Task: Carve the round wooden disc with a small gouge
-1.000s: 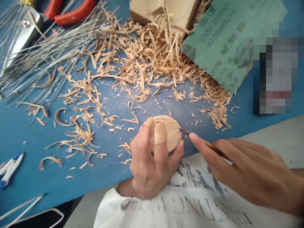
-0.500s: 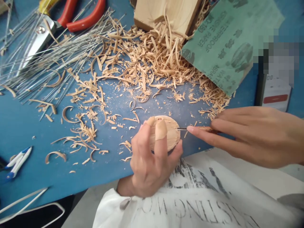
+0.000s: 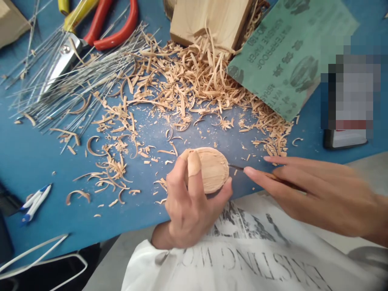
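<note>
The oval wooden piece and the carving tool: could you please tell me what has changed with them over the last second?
The right hand swung up from low right, then settled lower, keeping the carving tool tip at the right edge of the oval wooden piece. The left hand kept its grip on it; its taped finger now covers less of the face. Shavings, sandpaper and shears lie as before.

Woodcarving workshop: blue worktop (image 3: pixel 36 153) strewn with wood shavings (image 3: pixel 188 81), wood block (image 3: pixel 209 20) at 12 o'clock, sandpaper (image 3: pixel 287 56) at 2, pliers (image 3: pixel 112 28) at 11.
</note>
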`<state>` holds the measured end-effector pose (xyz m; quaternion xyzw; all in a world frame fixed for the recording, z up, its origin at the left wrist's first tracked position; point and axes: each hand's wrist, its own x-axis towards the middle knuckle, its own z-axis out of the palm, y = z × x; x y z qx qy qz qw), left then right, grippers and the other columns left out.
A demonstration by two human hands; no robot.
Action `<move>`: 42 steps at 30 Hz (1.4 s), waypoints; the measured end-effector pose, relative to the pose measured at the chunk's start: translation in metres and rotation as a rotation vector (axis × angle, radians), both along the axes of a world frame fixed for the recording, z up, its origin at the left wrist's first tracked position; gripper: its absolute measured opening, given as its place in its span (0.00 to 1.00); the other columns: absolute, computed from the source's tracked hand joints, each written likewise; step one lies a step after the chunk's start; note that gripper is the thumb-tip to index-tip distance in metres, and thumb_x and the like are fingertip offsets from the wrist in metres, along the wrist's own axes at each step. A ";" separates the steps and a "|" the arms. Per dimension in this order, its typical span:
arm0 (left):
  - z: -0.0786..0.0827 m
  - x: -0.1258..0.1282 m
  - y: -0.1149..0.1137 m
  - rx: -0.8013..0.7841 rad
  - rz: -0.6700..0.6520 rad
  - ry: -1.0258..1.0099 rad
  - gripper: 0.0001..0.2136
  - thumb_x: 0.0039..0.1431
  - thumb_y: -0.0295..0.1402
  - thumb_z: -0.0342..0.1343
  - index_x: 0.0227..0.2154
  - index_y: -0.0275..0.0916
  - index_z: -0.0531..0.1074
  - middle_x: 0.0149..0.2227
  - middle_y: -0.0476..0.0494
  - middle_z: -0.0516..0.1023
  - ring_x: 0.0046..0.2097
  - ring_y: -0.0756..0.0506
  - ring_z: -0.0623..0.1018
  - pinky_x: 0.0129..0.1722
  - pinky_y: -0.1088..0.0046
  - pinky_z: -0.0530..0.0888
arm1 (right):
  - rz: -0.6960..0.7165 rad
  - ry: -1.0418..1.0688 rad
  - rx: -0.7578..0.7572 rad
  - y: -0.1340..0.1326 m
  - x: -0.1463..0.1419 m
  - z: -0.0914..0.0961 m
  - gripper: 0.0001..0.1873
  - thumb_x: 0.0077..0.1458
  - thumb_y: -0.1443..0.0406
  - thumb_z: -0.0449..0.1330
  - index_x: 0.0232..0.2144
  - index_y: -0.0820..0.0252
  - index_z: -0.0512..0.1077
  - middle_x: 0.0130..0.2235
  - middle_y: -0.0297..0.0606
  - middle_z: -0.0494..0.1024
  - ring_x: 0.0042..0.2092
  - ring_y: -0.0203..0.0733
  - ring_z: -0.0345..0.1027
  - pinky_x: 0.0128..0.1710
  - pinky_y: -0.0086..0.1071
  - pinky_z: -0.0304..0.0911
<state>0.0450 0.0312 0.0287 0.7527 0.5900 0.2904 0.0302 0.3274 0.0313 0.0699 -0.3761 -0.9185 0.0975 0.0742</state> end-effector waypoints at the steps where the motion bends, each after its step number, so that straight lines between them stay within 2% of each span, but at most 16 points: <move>1: 0.000 0.000 0.000 0.000 0.001 -0.002 0.56 0.67 0.50 0.77 0.86 0.33 0.52 0.65 0.26 0.83 0.59 0.32 0.87 0.55 0.57 0.87 | -0.013 0.017 -0.003 -0.003 0.000 -0.004 0.33 0.73 0.74 0.64 0.76 0.53 0.74 0.46 0.34 0.86 0.60 0.43 0.83 0.72 0.39 0.74; 6: 0.000 -0.001 0.000 -0.008 -0.007 -0.015 0.57 0.67 0.50 0.78 0.86 0.34 0.51 0.65 0.27 0.83 0.60 0.33 0.86 0.57 0.58 0.87 | -0.011 0.015 0.013 -0.005 -0.003 -0.013 0.37 0.69 0.75 0.69 0.77 0.57 0.72 0.46 0.34 0.86 0.55 0.41 0.85 0.70 0.37 0.76; 11: 0.000 0.000 0.000 -0.012 -0.002 -0.016 0.57 0.67 0.50 0.78 0.86 0.34 0.51 0.65 0.26 0.83 0.59 0.33 0.86 0.57 0.58 0.87 | 0.026 -0.059 0.032 -0.003 -0.003 -0.006 0.42 0.66 0.76 0.72 0.78 0.61 0.69 0.48 0.36 0.86 0.56 0.43 0.85 0.69 0.39 0.78; 15: 0.000 0.000 0.001 -0.004 -0.011 -0.010 0.57 0.67 0.50 0.78 0.86 0.33 0.52 0.64 0.26 0.83 0.59 0.32 0.86 0.55 0.58 0.87 | 0.025 -0.049 0.045 -0.001 -0.009 0.002 0.40 0.67 0.74 0.71 0.78 0.67 0.69 0.46 0.38 0.85 0.53 0.47 0.84 0.60 0.42 0.83; 17: 0.000 -0.001 0.001 -0.004 -0.016 -0.002 0.57 0.67 0.50 0.78 0.86 0.32 0.53 0.64 0.26 0.83 0.59 0.32 0.86 0.55 0.58 0.87 | 0.032 -0.046 0.058 -0.001 -0.012 0.005 0.38 0.68 0.74 0.70 0.76 0.69 0.70 0.44 0.39 0.84 0.52 0.48 0.83 0.59 0.42 0.81; 20: 0.000 -0.001 0.000 -0.002 -0.019 0.004 0.57 0.67 0.50 0.78 0.86 0.32 0.52 0.64 0.25 0.84 0.59 0.32 0.86 0.56 0.58 0.87 | 0.000 -0.051 0.070 -0.003 -0.020 0.009 0.31 0.72 0.72 0.65 0.74 0.65 0.74 0.42 0.38 0.83 0.49 0.48 0.81 0.55 0.43 0.79; 24: -0.001 -0.002 -0.001 -0.003 -0.010 0.001 0.56 0.67 0.50 0.77 0.86 0.34 0.52 0.65 0.27 0.84 0.60 0.33 0.87 0.56 0.59 0.87 | -0.001 -0.080 0.182 -0.008 -0.030 0.012 0.25 0.73 0.70 0.59 0.68 0.65 0.80 0.38 0.41 0.82 0.42 0.50 0.76 0.47 0.47 0.76; 27: -0.002 -0.002 0.000 0.008 -0.031 0.007 0.55 0.68 0.49 0.77 0.86 0.32 0.53 0.65 0.26 0.84 0.61 0.33 0.87 0.56 0.59 0.87 | 0.041 -0.134 0.246 -0.006 -0.035 0.014 0.27 0.72 0.71 0.56 0.67 0.68 0.79 0.35 0.39 0.78 0.38 0.49 0.70 0.41 0.45 0.72; 32: -0.001 -0.002 0.003 0.010 -0.046 0.014 0.53 0.70 0.50 0.75 0.85 0.33 0.53 0.65 0.25 0.84 0.61 0.33 0.87 0.56 0.58 0.86 | 0.078 -0.092 0.214 0.006 -0.036 0.014 0.31 0.64 0.74 0.61 0.68 0.80 0.75 0.34 0.39 0.75 0.37 0.50 0.67 0.34 0.45 0.65; 37: 0.000 -0.002 0.001 0.010 -0.058 0.042 0.54 0.69 0.49 0.76 0.85 0.32 0.53 0.64 0.25 0.84 0.62 0.32 0.86 0.57 0.58 0.86 | 0.038 -0.051 0.194 0.003 -0.034 0.007 0.31 0.68 0.74 0.61 0.71 0.78 0.72 0.35 0.38 0.75 0.37 0.48 0.67 0.34 0.44 0.62; 42: 0.000 -0.003 0.001 -0.008 -0.059 0.029 0.54 0.68 0.50 0.76 0.85 0.35 0.53 0.67 0.26 0.83 0.63 0.32 0.86 0.56 0.59 0.86 | -0.001 -0.022 0.109 0.003 -0.031 0.008 0.28 0.71 0.73 0.61 0.71 0.71 0.72 0.36 0.32 0.73 0.35 0.42 0.66 0.35 0.42 0.66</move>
